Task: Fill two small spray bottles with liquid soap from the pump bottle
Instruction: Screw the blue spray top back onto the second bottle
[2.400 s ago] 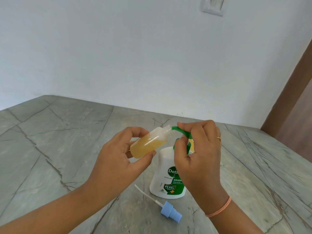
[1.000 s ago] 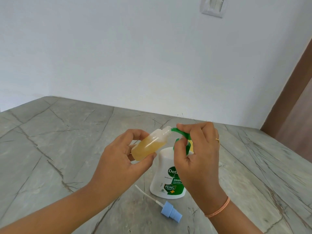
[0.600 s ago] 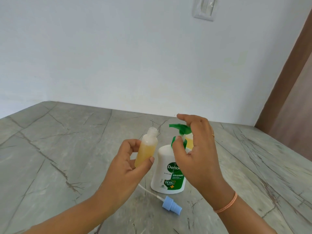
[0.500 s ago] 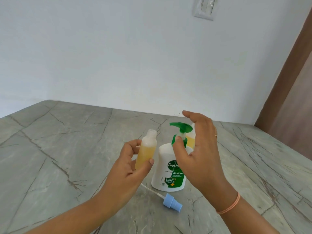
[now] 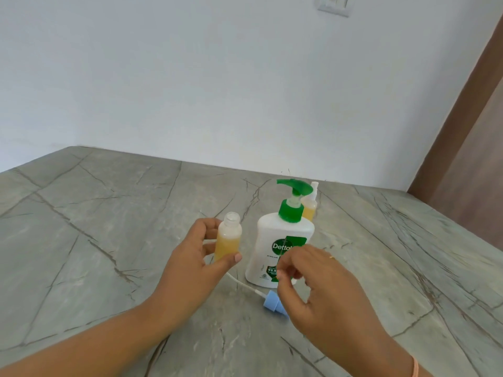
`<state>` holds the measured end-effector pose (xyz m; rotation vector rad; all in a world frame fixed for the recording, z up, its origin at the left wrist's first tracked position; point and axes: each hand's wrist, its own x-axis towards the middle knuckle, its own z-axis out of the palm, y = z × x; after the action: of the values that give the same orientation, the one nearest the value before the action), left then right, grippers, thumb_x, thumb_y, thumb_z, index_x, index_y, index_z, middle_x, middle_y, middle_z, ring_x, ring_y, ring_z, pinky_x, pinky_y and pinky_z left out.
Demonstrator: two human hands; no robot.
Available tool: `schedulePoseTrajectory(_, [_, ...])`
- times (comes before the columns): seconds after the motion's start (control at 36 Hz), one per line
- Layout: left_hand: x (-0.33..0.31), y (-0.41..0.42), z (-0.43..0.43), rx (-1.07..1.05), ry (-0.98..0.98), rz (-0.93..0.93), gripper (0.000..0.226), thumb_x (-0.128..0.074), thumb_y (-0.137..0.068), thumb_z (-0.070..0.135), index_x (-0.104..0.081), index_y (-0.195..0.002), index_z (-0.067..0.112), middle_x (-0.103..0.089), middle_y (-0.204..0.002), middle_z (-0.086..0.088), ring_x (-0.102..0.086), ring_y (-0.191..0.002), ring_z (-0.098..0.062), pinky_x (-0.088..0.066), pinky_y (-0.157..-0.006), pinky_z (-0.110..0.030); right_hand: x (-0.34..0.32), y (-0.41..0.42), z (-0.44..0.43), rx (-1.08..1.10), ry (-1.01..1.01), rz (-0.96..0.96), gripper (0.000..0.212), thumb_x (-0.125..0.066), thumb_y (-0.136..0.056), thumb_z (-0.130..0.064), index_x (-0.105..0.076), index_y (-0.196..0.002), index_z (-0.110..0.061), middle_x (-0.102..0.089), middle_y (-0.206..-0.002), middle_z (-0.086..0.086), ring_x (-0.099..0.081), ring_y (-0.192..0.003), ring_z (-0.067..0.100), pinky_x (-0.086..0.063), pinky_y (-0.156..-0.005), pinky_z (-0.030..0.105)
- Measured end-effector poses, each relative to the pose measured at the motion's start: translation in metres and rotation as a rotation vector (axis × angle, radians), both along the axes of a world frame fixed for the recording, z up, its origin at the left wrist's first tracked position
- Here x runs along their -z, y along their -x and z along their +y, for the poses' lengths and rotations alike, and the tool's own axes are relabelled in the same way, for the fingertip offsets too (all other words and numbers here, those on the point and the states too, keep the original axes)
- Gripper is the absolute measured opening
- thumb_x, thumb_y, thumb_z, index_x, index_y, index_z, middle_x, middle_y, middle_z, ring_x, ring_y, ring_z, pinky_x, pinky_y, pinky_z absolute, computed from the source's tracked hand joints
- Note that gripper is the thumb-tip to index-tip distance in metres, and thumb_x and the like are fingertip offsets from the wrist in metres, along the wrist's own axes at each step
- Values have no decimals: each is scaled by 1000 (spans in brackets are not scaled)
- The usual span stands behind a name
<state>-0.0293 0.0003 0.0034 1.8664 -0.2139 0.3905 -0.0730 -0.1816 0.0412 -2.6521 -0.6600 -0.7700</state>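
Observation:
My left hand point(image 5: 190, 265) holds a small clear spray bottle point(image 5: 228, 238) upright, its neck uncapped and amber soap filling most of it. Just right of it stands the white pump bottle point(image 5: 275, 240) with a green pump head. My right hand point(image 5: 318, 284) hovers low in front of the pump bottle, fingers curled and holding nothing, right above the blue spray cap point(image 5: 272, 303) that lies on the counter with its white dip tube pointing left. A second small spray bottle point(image 5: 310, 205), capped and holding amber soap, stands behind the pump bottle.
All of this sits on a grey veined stone counter point(image 5: 109, 227) against a white wall. A brown door frame point(image 5: 457, 126) runs along the right side. A wall switch point(image 5: 333, 4) is high on the wall.
My left hand took the small bottle away from the pump spout and turned it upright. My right hand left the pump head and dropped toward the blue spray cap.

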Motion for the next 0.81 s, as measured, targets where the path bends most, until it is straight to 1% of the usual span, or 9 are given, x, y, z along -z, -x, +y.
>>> schedulePoseTrajectory(0.06, [1,1,3,-18,-18,11,43,-75,-73,28,-43,-97,44,-53,-103,27,-55,-92,7,-39,-71,-9,1,2,0,0,90,165,20,-31,-88,-49,-45,-96,-38,-50,-96,-22,-47,-88,3,-37,-64,11])
schedulePoseTrajectory(0.11, [1,2,6,-32,-31,24,43,-76,-71,29,-43,-95,44,-52,-102,28,-54,-89,8,-38,-70,-9,6,2,-3,23,158,284,24,-34,-94,-49,-40,-114,-39,-45,-118,-24,-42,-105,0,-35,-79,11])
schedulePoseTrajectory(0.19, [2,3,9,-44,-33,47,44,-78,-69,31,-44,-95,42,-53,-103,26,-57,-89,4,-40,-70,-10,14,0,-3,36,190,349,27,-38,-94,-47,-37,-120,-38,-43,-126,-21,-42,-111,2,-39,-85,15])
schedulePoseTrajectory(0.28, [4,3,10,-48,-48,66,44,-78,-69,31,-43,-95,41,-52,-104,25,-58,-92,-1,-40,-71,-10,22,-1,-1,39,188,373,25,-38,-95,-46,-36,-118,-37,-45,-125,-20,-44,-108,3,-40,-83,15])
schedulePoseTrajectory(0.36, [6,1,10,-50,-67,83,45,-78,-70,32,-41,-94,42,-52,-102,23,-58,-92,-4,-40,-70,-9,26,-4,0,35,187,351,24,-38,-95,-43,-36,-118,-36,-48,-121,-18,-43,-97,4,-37,-77,15])
schedulePoseTrajectory(0.47, [7,1,11,-55,-79,105,46,-77,-71,32,-39,-92,44,-48,-97,27,-55,-85,0,-37,-66,-7,32,-8,2,31,168,323,20,-38,-96,-43,-39,-114,-35,-51,-117,-17,-42,-91,3,-40,-78,16])
schedulePoseTrajectory(0.58, [9,0,10,-39,-76,128,45,-77,-72,30,-39,-92,44,-47,-97,28,-54,-80,6,-36,-63,-7,25,-4,1,18,86,277,15,-40,-93,-40,-41,-108,-35,-50,-107,-20,-48,-92,4,-43,-74,16])
schedulePoseTrajectory(0.69, [14,0,10,-22,-80,145,43,-77,-73,29,-42,-93,42,-51,-100,25,-58,-84,4,-39,-64,-9,6,2,3,23,-7,195,7,-43,-90,-38,-43,-97,-37,-54,-96,-17,-49,-83,5,-40,-68,16])
schedulePoseTrajectory(0.81, [15,0,10,-12,-82,151,44,-75,-75,27,-42,-99,41,-53,-103,22,-59,-88,3,-39,-65,-9,-10,4,3,2,-134,117,10,-47,-85,-36,-49,-94,-34,-56,-83,-16,-49,-76,2,-39,-58,17])
